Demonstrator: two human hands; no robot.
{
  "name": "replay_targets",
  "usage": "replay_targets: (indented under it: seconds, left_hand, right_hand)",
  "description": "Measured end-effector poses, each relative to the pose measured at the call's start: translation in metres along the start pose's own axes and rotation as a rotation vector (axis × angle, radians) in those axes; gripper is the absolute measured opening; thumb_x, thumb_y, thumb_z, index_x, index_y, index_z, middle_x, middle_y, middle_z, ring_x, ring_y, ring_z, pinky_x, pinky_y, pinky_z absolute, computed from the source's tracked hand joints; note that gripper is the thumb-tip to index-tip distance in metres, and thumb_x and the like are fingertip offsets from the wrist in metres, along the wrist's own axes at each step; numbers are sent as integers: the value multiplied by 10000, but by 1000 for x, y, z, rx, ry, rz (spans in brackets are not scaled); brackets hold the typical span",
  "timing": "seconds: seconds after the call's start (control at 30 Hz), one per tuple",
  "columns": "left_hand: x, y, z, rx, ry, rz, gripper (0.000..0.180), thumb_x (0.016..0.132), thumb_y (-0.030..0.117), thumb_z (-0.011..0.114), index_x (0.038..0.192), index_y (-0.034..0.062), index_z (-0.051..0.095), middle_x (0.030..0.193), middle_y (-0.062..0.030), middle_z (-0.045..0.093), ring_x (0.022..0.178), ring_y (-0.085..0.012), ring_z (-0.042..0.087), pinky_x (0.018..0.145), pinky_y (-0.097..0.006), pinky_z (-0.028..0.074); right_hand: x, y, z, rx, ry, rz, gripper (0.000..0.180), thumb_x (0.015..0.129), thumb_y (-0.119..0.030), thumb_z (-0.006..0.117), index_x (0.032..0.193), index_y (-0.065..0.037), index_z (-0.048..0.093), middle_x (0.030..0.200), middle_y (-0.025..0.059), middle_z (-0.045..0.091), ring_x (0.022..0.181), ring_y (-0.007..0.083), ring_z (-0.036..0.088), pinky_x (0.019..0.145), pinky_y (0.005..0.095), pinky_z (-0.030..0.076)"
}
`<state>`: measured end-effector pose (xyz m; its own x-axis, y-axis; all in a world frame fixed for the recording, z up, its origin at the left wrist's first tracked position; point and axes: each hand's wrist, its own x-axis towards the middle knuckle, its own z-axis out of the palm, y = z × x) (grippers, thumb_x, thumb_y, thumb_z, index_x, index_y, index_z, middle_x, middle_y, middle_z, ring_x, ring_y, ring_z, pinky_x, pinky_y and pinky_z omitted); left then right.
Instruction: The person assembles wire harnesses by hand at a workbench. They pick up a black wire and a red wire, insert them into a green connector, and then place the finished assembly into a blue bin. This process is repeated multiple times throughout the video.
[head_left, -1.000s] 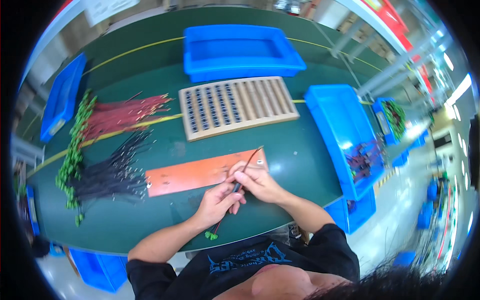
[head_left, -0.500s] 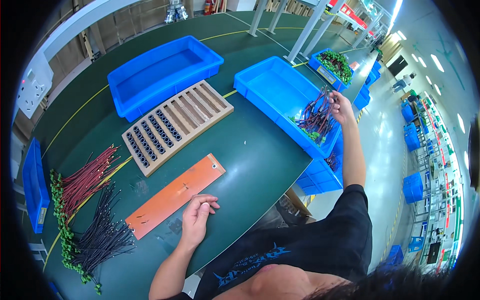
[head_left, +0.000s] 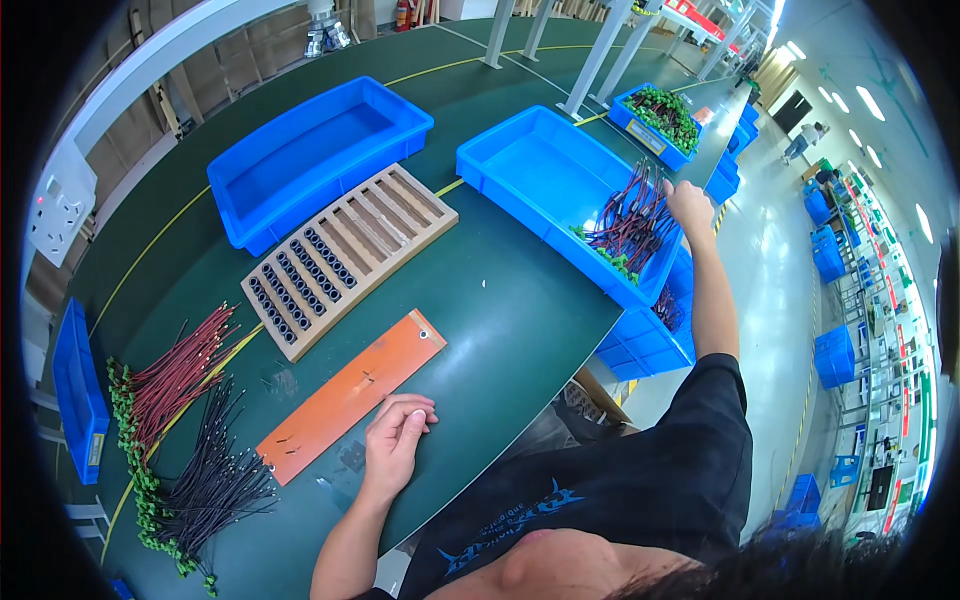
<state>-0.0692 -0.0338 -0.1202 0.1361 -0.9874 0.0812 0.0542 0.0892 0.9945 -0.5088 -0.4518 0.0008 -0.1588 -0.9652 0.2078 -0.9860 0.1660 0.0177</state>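
Observation:
My left hand (head_left: 395, 440) rests on the green table (head_left: 520, 320) with its fingers curled and nothing in it, just beside the near end of a long orange plate (head_left: 350, 395). My right arm stretches out to the right. My right hand (head_left: 688, 200) is at the far rim of a blue bin (head_left: 530, 165), touching the ends of a bundle of red and black wires (head_left: 630, 220) that lies in it. Whether it grips them does not show.
A wooden slotted rack (head_left: 345, 255) lies beyond the plate, with an empty blue tray (head_left: 320, 150) behind it. Red wires (head_left: 175, 375) and black wires (head_left: 215, 480) with green ends lie at the left. More blue bins (head_left: 650, 340) stand under the table's right edge.
A second ago both hands worked a wire over the orange plate. My right hand has swung out to the blue bin at the right, and my left hand has settled on the table.

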Motion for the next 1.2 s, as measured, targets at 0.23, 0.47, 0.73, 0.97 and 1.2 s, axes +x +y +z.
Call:
replay_targets:
  seconds: [0.23, 0.47, 0.73, 0.97, 1.2]
  left_hand:
    - [2, 0, 10, -7, -8, 12, 130, 1032, 43, 609, 1020, -52, 698, 1154, -121, 656, 917, -147, 656, 770, -273, 529]
    - [3, -3, 6, 107, -18, 65, 137, 1014, 75, 644, 987, -41, 711, 1065, -103, 684, 888, -160, 664, 772, -292, 536]
    - [1, -5, 4, 206, -78, 138, 154, 1012, 110, 659, 990, -36, 702, 1022, -101, 689, 889, -197, 673, 798, -323, 541]
    - [-7, 2, 2, 256, -52, 199, 177, 1022, 152, 649, 969, -15, 675, 968, -102, 659, 904, -251, 665, 814, -367, 536]
    - [-61, 75, -44, 816, -229, 386, 154, 944, 130, 652, 1074, 56, 688, 1071, -88, 664, 995, -284, 667, 880, -407, 555]
  right_hand:
    - [-38, 13, 34, -99, -35, -699, 321, 866, -26, 614, 1144, -154, 709, 1299, 84, 621, 1178, 335, 631, 971, 460, 553]
    - [-99, -99, -9, 128, 320, -882, 263, 855, 2, 667, 1104, -73, 712, 1183, 112, 671, 1087, 325, 646, 897, 452, 544]
    - [-225, -326, 23, 911, 8, -1287, 118, 905, -86, 690, 1022, -74, 696, 977, 134, 671, 923, 344, 667, 788, 466, 528]
    - [-243, -381, 84, 1137, -5, -1187, 152, 948, -90, 691, 1094, -49, 681, 1017, 148, 614, 928, 350, 637, 834, 453, 499]
    - [-242, -374, 70, 1082, 19, -1255, 186, 924, -124, 733, 1086, -52, 676, 1067, 136, 624, 979, 346, 630, 838, 445, 503]
